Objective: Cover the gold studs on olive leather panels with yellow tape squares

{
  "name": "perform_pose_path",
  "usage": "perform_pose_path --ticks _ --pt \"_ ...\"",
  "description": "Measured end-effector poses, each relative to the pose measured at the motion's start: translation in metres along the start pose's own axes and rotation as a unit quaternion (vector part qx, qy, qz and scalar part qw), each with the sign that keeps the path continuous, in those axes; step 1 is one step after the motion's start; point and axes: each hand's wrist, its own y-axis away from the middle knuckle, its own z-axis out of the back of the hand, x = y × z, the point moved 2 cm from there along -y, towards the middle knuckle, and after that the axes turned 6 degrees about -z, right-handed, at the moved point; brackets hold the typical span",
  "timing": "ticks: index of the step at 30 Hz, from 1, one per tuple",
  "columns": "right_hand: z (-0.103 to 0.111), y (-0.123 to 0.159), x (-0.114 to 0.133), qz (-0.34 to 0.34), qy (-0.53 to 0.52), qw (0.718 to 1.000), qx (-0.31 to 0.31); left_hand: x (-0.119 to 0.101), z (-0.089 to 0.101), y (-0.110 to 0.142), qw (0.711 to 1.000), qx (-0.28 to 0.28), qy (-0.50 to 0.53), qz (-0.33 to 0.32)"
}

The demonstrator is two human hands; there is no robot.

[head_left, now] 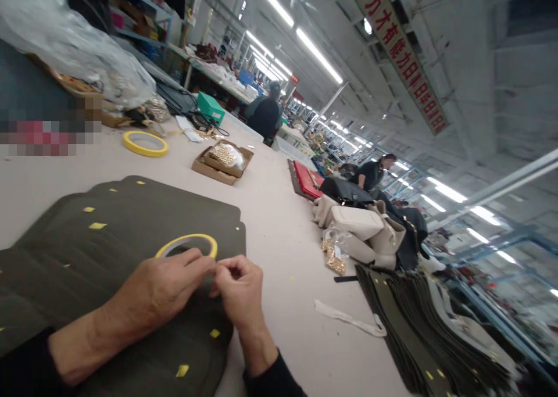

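My left hand [168, 286] is closed on a roll of yellow tape [209, 241], holding it above dark olive panels [131, 222]. Close against it, my right hand [239, 283] has thumb and fingers pinched together at the roll's near side. Whatever sits in that pinch is too small or hidden to make out. The panels lie flat and overlapping under both hands, with small yellow tape pieces [97, 226] stuck on them.
A second yellow tape roll [145, 143] and a cardboard box [223, 160] of gold hardware lie beyond the panels. To the right are beige bags [360, 222], a white strip [349, 317] and a stack of olive panels [405, 327]. Two people are farther back.
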Motion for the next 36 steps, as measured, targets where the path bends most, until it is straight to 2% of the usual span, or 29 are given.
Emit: perform_pose_path --ticks 2,4,8,11,14,17,20,24,27,29,31,33,34,36 --pt "0.011 -0.010 -0.007 -0.099 -0.088 0.991 -0.008 -0.007 0.001 -0.002 0.999 0.033 -0.019 -0.023" --pt "0.025 -0.024 -0.017 -0.139 -0.117 0.983 -0.004 -0.009 0.000 -0.004 0.998 0.059 -0.034 -0.010" --pt "0.046 -0.044 -0.031 -0.102 -0.055 0.993 0.030 -0.008 -0.004 -0.006 0.982 0.167 -0.078 0.031" --pt "0.047 -0.046 -0.036 -0.090 0.024 0.994 0.062 -0.008 -0.002 -0.007 0.968 0.231 -0.085 0.056" --pt "0.041 -0.046 -0.035 -0.056 0.121 0.990 0.056 -0.010 0.000 -0.009 0.960 0.260 -0.081 0.066" --pt "0.036 -0.047 -0.030 0.010 0.250 0.967 0.038 -0.011 0.001 -0.010 0.958 0.267 -0.080 0.072" --pt "0.035 -0.051 -0.026 0.039 0.314 0.948 0.042 -0.009 0.000 -0.009 0.958 0.266 -0.076 0.073" --pt "0.039 -0.056 -0.026 0.025 0.344 0.936 0.066 -0.007 -0.002 -0.008 0.962 0.256 -0.076 0.066" --pt "0.049 -0.055 -0.025 0.032 0.341 0.939 0.027 -0.007 -0.001 -0.007 0.961 0.259 -0.072 0.064" --pt "0.056 -0.050 -0.023 0.074 0.320 0.944 0.014 -0.007 -0.001 -0.007 0.961 0.260 -0.069 0.060" --pt "0.057 -0.045 -0.022 0.135 0.317 0.938 0.039 -0.007 -0.002 -0.005 0.964 0.251 -0.070 0.056" --pt "0.052 -0.043 -0.022 0.182 0.344 0.918 0.076 -0.007 -0.004 -0.004 0.967 0.238 -0.073 0.056" --pt "0.049 -0.043 -0.022 0.189 0.362 0.909 0.088 -0.007 -0.005 -0.003 0.968 0.234 -0.075 0.058" --pt "0.041 -0.047 -0.022 0.161 0.391 0.901 0.097 -0.005 -0.006 -0.003 0.968 0.233 -0.077 0.062"
